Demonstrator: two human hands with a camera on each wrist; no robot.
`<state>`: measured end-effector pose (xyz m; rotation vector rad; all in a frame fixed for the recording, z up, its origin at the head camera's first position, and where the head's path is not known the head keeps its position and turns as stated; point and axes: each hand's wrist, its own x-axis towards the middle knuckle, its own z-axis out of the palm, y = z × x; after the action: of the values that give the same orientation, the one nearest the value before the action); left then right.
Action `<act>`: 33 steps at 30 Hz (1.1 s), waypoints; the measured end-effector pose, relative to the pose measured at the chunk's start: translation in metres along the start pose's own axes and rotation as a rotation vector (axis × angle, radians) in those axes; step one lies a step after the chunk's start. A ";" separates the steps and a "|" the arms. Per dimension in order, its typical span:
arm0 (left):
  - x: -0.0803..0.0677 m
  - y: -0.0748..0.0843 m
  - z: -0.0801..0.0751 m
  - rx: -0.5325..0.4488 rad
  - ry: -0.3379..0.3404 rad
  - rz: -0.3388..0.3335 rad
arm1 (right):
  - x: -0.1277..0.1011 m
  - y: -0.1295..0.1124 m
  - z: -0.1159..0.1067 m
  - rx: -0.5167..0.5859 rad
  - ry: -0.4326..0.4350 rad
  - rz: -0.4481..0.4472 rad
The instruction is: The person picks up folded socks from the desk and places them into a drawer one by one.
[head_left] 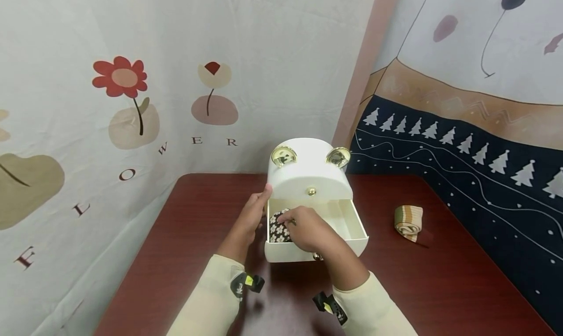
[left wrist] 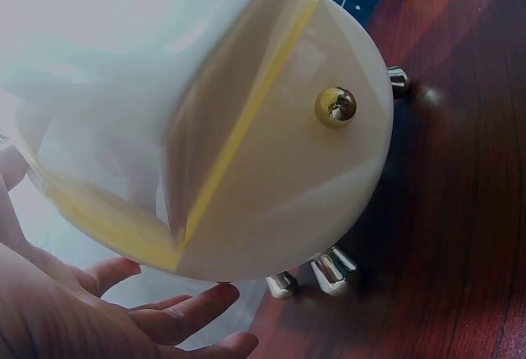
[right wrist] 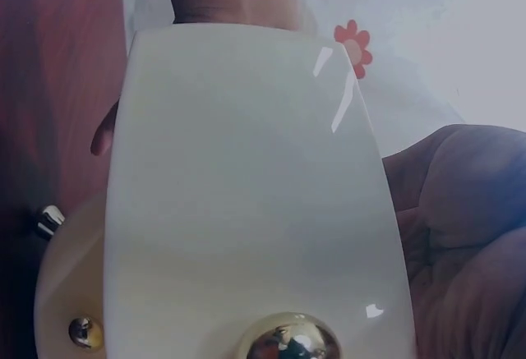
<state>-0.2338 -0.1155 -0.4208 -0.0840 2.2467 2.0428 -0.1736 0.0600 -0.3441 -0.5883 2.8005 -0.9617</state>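
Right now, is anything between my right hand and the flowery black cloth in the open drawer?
Nothing visible: the right hand already touches the black floral cloth inside the cream box's open drawer.

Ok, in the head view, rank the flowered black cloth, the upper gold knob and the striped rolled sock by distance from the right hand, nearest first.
1. Flowered black cloth: under the right hand, inside the drawer.
2. Upper gold knob: just beyond, on the box front.
3. Striped rolled sock: far right on the table.

Both arms reached forward, cream sleeves, a small clip at each wrist. Left hand (head_left: 252,216) was open, fingers straight, thumb pointing up. Right hand (head_left: 308,228) was palm down, fingers curled, pinching at the fingertips.
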 end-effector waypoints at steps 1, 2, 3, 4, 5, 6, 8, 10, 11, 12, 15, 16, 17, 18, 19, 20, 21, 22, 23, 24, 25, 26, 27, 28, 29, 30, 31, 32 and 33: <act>0.000 0.000 0.000 0.002 -0.001 0.001 | 0.001 0.000 0.000 -0.011 -0.001 0.000; 0.000 0.001 0.000 0.001 -0.001 0.000 | 0.001 0.000 0.000 -0.017 -0.004 0.002; 0.000 0.001 0.000 0.000 -0.003 0.001 | 0.001 -0.001 0.000 -0.024 -0.007 0.002; 0.000 0.001 0.000 -0.001 -0.004 0.001 | 0.002 -0.001 0.000 -0.032 -0.011 0.006; -0.001 0.001 0.000 -0.002 -0.006 0.000 | 0.002 -0.001 0.000 -0.043 -0.014 0.007; -0.001 0.001 0.000 -0.003 -0.007 -0.002 | 0.003 -0.002 0.000 -0.055 -0.016 0.007; -0.001 0.002 -0.001 -0.007 -0.009 -0.005 | 0.004 -0.002 0.000 -0.075 -0.028 0.008; -0.002 0.002 -0.001 -0.009 -0.007 -0.009 | 0.006 -0.002 0.000 -0.093 -0.039 0.009; -0.002 0.002 -0.001 -0.008 -0.006 -0.010 | 0.006 -0.002 0.000 -0.101 -0.046 0.009; -0.002 0.002 -0.001 -0.007 -0.004 -0.010 | 0.007 -0.002 0.000 -0.107 -0.053 0.011; -0.002 0.002 -0.001 -0.005 -0.003 -0.006 | 0.007 -0.002 -0.001 -0.118 -0.072 0.024; -0.003 0.002 -0.001 -0.003 -0.004 -0.003 | 0.007 -0.003 -0.001 -0.122 -0.078 0.029; -0.003 0.002 -0.001 -0.001 -0.005 0.000 | 0.007 -0.003 -0.001 -0.121 -0.082 0.032; -0.003 0.002 -0.001 0.000 -0.004 0.001 | 0.006 -0.003 -0.002 -0.122 -0.085 0.033; -0.003 0.002 -0.001 0.000 -0.006 0.004 | 0.005 -0.003 -0.002 -0.123 -0.085 0.031; -0.003 0.002 -0.001 -0.001 -0.004 0.004 | 0.005 -0.003 -0.003 -0.122 -0.082 0.027; -0.003 0.002 -0.001 -0.001 -0.004 0.004 | 0.003 -0.002 -0.004 -0.121 -0.077 0.022; -0.003 0.002 -0.001 -0.001 -0.003 0.002 | 0.002 -0.002 -0.005 -0.119 -0.069 0.015; -0.003 0.001 0.000 -0.002 -0.002 0.000 | 0.000 -0.002 -0.006 -0.119 -0.059 0.004; -0.003 0.001 0.000 -0.005 0.001 -0.003 | -0.002 -0.002 -0.007 -0.120 -0.047 -0.007; -0.003 0.001 0.000 -0.007 0.001 -0.005 | -0.004 -0.001 -0.009 -0.118 -0.037 -0.015; -0.003 0.001 0.000 -0.012 0.002 -0.009 | -0.006 -0.001 -0.010 -0.115 -0.028 -0.019; -0.003 0.001 0.000 -0.015 0.002 -0.013 | -0.009 -0.001 -0.012 -0.111 -0.022 -0.022; -0.003 0.001 0.000 -0.015 0.003 -0.016 | -0.011 0.000 -0.014 -0.105 -0.017 -0.024; -0.003 0.001 0.000 -0.013 0.004 -0.017 | -0.013 0.000 -0.016 -0.100 -0.012 -0.030; -0.003 0.001 0.000 -0.015 0.006 -0.019 | -0.015 0.001 -0.018 -0.096 -0.008 -0.034; -0.003 0.001 0.000 -0.016 0.004 -0.017 | -0.017 0.001 -0.020 -0.089 -0.005 -0.039; -0.003 0.001 0.000 -0.017 0.004 -0.016 | -0.019 0.002 -0.022 -0.086 0.001 -0.048; -0.003 0.001 0.000 -0.014 0.005 -0.014 | -0.021 0.002 -0.023 -0.085 0.006 -0.060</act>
<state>-0.2309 -0.1156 -0.4192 -0.1064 2.2285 2.0534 -0.1604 0.0836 -0.3273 -0.6849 2.8562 -0.8587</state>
